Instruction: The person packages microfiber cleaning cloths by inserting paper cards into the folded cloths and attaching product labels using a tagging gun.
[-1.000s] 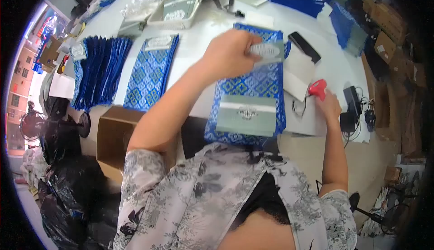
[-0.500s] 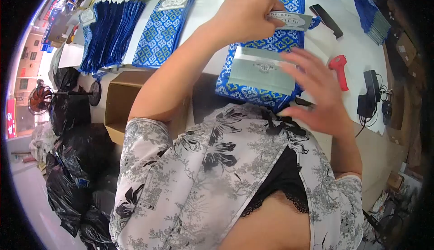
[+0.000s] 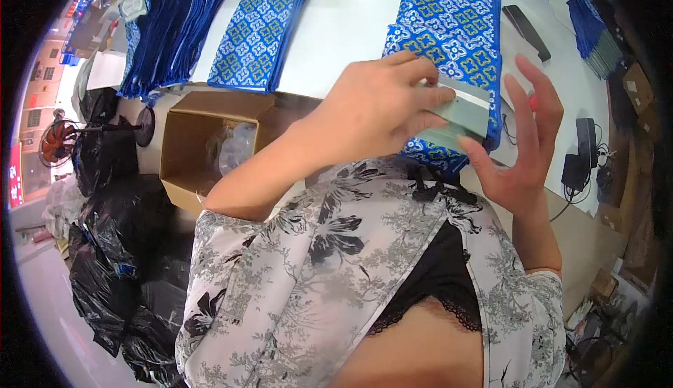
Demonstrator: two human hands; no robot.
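A blue patterned cloth, folded and trimmed with white and yellow-green motifs, lies on the table in front of me. Over its near part is a grey-green card label, seen partly behind my fingers. My left hand pinches the upper left part of this card between thumb and fingers. To the right of the card, my right hand is open, thumb and fingers spread around the cloth's right edge. Its thumb tip is close to the card's lower right corner; whether they touch I cannot tell.
Another labelled patterned cloth stack and a row of folded blue cloths lie to the left. A black-handled tool and a black power adapter lie right. Below the table's edge stands an open cardboard box near black bags.
My left hand has come down from the cloth's upper part to the card on its near part. My right hand has shifted slightly right, its fingers now pointing up. The view has shifted a little.
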